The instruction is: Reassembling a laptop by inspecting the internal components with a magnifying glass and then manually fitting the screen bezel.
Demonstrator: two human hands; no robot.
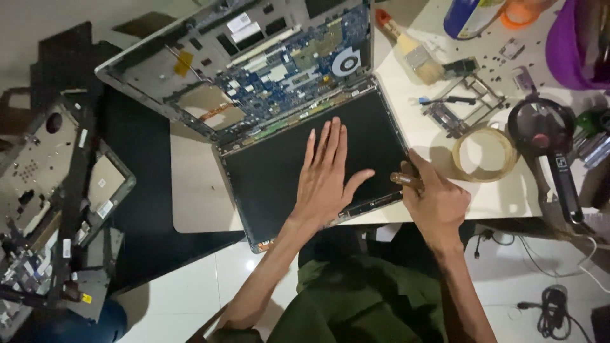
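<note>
Pressing flat and open at frame centre, the left hand rests on the laptop screen; the right hand grips a brown tool handle at the screen's right edge.

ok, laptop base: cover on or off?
Off. The laptop base shows its bare blue circuit board and fan. The left hand lies flat on the dark screen.

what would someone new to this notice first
An opened laptop lies mid-table, its blue circuit board bare at the top. The left hand presses flat on its dark screen panel, while the right hand grips a brown-handled tool at the panel's right edge. A stripped laptop frame lies far left.
</note>
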